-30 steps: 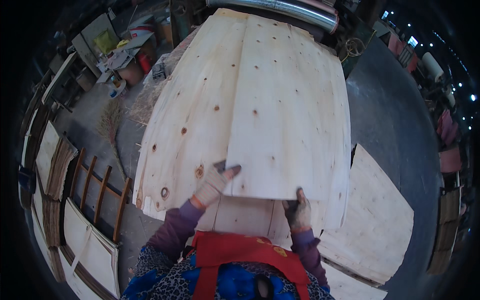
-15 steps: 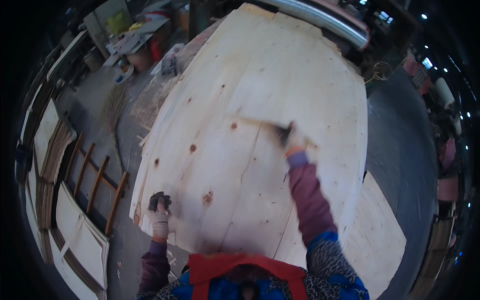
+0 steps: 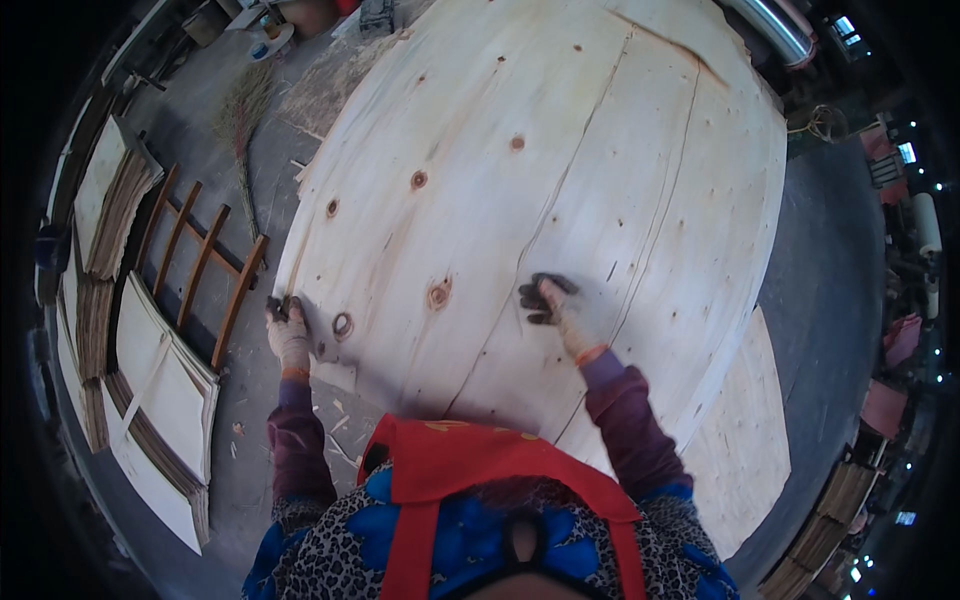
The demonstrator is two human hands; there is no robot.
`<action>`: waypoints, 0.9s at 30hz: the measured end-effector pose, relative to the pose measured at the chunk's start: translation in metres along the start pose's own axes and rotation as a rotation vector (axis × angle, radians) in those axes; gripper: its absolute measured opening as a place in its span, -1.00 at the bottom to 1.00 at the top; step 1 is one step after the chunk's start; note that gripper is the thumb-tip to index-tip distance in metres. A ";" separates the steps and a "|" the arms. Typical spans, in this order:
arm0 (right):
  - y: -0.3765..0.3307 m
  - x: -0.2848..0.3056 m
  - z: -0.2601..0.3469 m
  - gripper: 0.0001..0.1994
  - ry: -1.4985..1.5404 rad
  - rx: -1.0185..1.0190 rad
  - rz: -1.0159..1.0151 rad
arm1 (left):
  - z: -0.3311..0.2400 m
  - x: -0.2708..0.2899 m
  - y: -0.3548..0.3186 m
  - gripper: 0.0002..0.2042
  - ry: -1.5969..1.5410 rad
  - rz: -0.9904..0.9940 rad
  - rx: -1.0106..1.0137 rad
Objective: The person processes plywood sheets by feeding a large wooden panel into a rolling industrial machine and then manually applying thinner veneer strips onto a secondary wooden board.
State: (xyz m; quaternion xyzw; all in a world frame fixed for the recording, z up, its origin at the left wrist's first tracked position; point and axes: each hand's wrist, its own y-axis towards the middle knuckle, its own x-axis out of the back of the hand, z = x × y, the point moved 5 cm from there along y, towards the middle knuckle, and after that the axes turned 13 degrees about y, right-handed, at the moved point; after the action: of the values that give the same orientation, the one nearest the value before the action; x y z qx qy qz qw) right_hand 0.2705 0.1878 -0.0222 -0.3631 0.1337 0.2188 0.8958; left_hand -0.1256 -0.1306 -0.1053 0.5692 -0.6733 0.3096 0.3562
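Observation:
A large pale wood veneer sheet (image 3: 560, 170) with dark knots lies spread on a stack in front of me and fills most of the view. My left hand (image 3: 287, 330), in a dirty glove, grips the sheet's near left edge. My right hand (image 3: 560, 305), also gloved, rests palm-down on the sheet's surface with the fingers curled, right of a knot (image 3: 438, 294).
More veneer sheets (image 3: 750, 450) lie lower on the right. Stacks of veneer (image 3: 150, 400) and a wooden ladder-like frame (image 3: 205, 260) sit on the grey floor at left. A broom (image 3: 240, 120) and clutter lie at the far left. Dark floor and machinery run along the right.
The sheet has been drawn over the stack and lies flat. My right hand came back from the far middle to the near part; my left hand moved up to the sheet's left edge.

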 end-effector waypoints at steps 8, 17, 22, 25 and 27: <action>-0.040 -0.037 -0.057 -0.63 0.133 0.030 0.048 | -0.026 0.017 -0.008 -0.53 0.281 0.055 -0.163; -0.089 -0.087 0.023 -0.58 0.123 0.275 0.052 | -0.039 0.081 -0.014 -0.67 -0.082 0.499 -0.202; -0.103 -0.035 0.017 -0.58 0.252 0.506 0.051 | -0.068 0.094 -0.102 -0.41 -0.780 1.096 0.002; -0.093 -0.025 0.011 -0.60 0.261 0.346 -0.005 | -0.039 0.080 -0.099 -0.38 -0.660 0.760 -0.238; -0.079 -0.016 0.002 -0.60 0.331 0.319 0.014 | -0.059 0.085 -0.110 -0.37 0.141 0.192 -0.828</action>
State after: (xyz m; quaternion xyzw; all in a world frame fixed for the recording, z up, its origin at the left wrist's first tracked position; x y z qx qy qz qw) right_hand 0.2948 0.1342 0.0324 -0.2470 0.3143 0.1383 0.9061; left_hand -0.0178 -0.1463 -0.0005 0.2905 -0.7646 0.0834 0.5693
